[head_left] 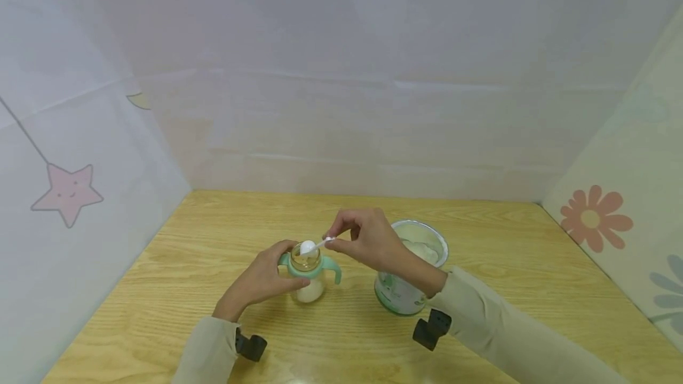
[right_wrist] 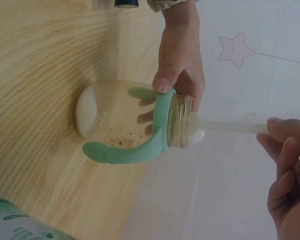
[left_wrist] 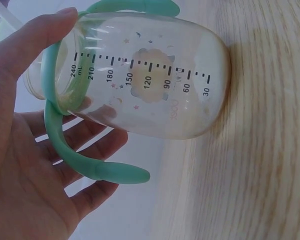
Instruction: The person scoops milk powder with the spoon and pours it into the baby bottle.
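A clear baby bottle point(head_left: 309, 293) with a mint-green two-handled collar point(left_wrist: 49, 75) stands upright on the table, its mouth uncovered. Around that collar my left hand point(head_left: 265, 274) grips, thumb on the near side and fingers behind. Pale powder point(right_wrist: 86, 110) lies at the bottle's bottom. Between thumb and fingertips my right hand point(head_left: 368, 240) pinches the thin handle of a white scoop point(head_left: 308, 247). The scoop's bowl is right at the bottle's mouth, overlapping the rim in the right wrist view. Its contents are hidden.
To the right, partly behind the right forearm, stands an uncovered tin point(head_left: 397, 296) with pale powder point(head_left: 423, 251) inside. The wooden table point(head_left: 256, 212) meets hanging cloth walls at its back and sides. Dark wrist cameras point(head_left: 431, 329) sit on both sleeves.
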The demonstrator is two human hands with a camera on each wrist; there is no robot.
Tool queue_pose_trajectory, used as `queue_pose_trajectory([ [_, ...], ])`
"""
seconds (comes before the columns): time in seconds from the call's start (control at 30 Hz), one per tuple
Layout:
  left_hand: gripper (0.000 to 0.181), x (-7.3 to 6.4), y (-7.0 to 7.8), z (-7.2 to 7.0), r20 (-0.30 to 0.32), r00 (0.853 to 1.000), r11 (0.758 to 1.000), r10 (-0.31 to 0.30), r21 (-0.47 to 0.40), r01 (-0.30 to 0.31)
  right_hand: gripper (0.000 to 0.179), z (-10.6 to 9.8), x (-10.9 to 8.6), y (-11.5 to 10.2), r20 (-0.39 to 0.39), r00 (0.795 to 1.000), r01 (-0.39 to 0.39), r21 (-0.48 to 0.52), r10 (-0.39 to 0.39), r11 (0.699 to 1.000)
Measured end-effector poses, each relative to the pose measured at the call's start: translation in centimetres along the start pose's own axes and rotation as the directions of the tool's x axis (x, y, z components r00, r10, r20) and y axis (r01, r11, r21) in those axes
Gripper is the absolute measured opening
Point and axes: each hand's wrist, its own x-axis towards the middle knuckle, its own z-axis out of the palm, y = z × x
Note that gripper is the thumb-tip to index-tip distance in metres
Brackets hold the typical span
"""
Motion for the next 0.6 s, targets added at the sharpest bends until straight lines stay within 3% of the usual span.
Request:
queue_pose_trajectory([
  [0.4,0.066,-0.02,0.12,-0.03,0.001,1.000,1.000,-0.001,-0.001,0.001,0.006,-0.14,-0.35,-0.28,0.037,0.997,0.069,0.001,-0.069,0.998],
  [0.6,0.064,-0.02,0.10,-0.05,0.005,1.000,1.000,0.007,0.000,-0.007,0.006,-0.27,-0.49,-0.26,0.106,0.992,0.071,0.008,-0.071,0.997],
])
